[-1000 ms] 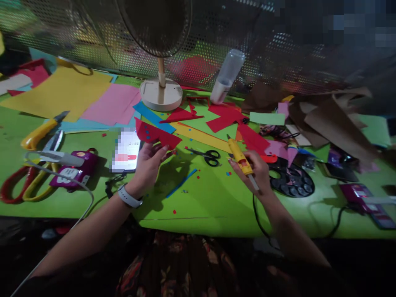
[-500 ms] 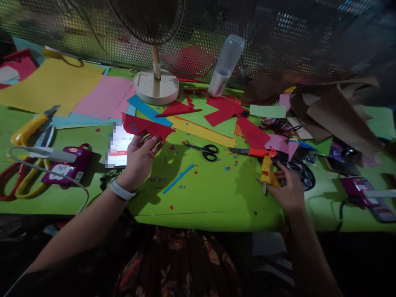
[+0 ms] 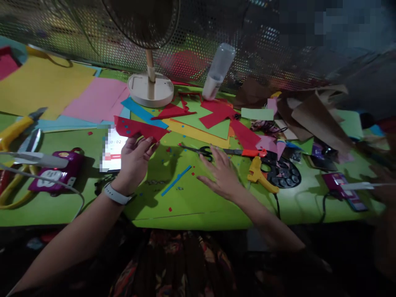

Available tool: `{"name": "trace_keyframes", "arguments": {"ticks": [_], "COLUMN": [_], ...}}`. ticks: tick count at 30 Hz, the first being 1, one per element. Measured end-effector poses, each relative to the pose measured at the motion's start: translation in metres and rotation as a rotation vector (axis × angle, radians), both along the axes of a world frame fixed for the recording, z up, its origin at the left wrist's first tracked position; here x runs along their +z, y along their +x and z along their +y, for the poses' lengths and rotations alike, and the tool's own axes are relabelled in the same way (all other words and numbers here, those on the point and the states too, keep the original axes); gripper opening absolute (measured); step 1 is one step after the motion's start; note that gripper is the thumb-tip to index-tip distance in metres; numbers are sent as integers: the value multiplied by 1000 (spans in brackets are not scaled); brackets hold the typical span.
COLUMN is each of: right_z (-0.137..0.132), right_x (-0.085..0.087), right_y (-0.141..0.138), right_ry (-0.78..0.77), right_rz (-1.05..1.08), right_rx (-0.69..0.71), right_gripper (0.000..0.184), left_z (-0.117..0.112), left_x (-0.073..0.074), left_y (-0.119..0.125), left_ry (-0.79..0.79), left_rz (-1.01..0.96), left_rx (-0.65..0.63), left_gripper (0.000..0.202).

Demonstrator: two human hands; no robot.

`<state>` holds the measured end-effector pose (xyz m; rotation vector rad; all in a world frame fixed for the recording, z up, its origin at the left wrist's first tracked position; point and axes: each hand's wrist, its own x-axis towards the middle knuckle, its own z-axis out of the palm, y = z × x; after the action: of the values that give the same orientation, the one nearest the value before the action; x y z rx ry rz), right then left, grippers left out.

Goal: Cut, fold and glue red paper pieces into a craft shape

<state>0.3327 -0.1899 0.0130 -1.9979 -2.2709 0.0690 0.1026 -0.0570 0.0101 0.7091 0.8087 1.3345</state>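
View from above a cluttered craft table covered in a bright green paper sheet (image 3: 216,206). The person's left hand (image 3: 134,159), a white band watch (image 3: 116,194) on its wrist, is raised with fingers and thumb closed on the lower edge of a jagged, blue-speckled red paper piece (image 3: 139,128), which is held up just above a white-screened phone (image 3: 113,150) lying on the table. The right hand (image 3: 221,175) lies low over the green sheet, palm down, fingers spread apart and gripping nothing; its fingertips come close to a pair of small black-handled scissors (image 3: 204,152). Just to its right a yellow plastic glue gun (image 3: 260,177) lies on its side, beside a black round paint palette (image 3: 283,173). A thin blue paper strip (image 3: 176,180) lies between the two hands. Behind, a fan on a cream round base (image 3: 151,88) stands among loose red, yellow, pink and blue paper sheets
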Motion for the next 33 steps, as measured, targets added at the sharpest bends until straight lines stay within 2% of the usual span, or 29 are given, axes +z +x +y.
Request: {"name": "trace_keyframes", "arguments": {"ticks": [3,7,13,21,24,28,31,33], "right_z": [27,48,57,61,59,57,58,60], "right_x": [-9,-14,-16,-21,-11,1,4,4], "right_y": [-17,-21,-21,-19,-15,-8,-9,-14], "right_ry": [-77,-100,-104,-106,-105,-114,-125,-158], "right_rz": [-12,-10,20,141,358,928,1315,1470], "right_rx": [63,43,65,59,22,-122,-169,-164], "right_gripper": [72,74,73,71,64,56,61,64], "left_z": [0,-1,-3,-3,-4,-7,-11,-14], "left_x": [-2,-2,0,-7,-7,-8,-9,-9], "left_y": [0,0,-1,1,2,2,5,8], "left_ry": [-6,-13,-9,-3,-17,-71,-148,-197], "left_rz": [4,1,10,13,12,-12,-21,-26], "left_rx": [-4,-6,-20,-50,-52,-90,-153,-197], "left_gripper": [27,28,29,26,26,30,37,39]}}
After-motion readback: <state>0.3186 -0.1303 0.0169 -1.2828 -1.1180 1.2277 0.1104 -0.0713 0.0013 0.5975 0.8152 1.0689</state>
